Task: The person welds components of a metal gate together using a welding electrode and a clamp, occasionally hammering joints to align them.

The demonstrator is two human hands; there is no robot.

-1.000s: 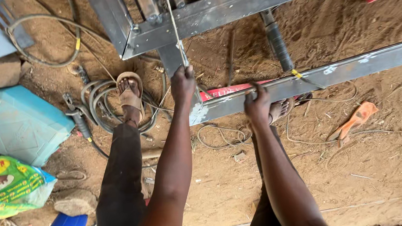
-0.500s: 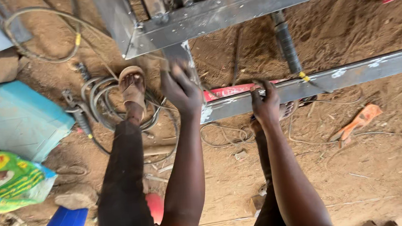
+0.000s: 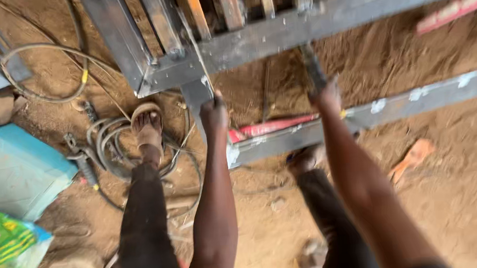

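Honestly, the frame (image 3: 275, 29) is your main risk: heavy welded steel, raised above the dirt, and both your feet sit right below its corner. Your left hand (image 3: 213, 112) is closed on the short post under that corner; your right hand (image 3: 326, 94) is wrapped on the dark handle below the frame's rail. If either grip slips, it could drop on the sandal (image 3: 147, 127). The cable (image 3: 107, 155) coiled left of the frame could also trip you.

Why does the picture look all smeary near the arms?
In the head view, the right hand and the red bar are smeared by motion blur; the left hand on the grey metal frame is a bit sharper. Daylight is even, with no glare on the sandy ground.
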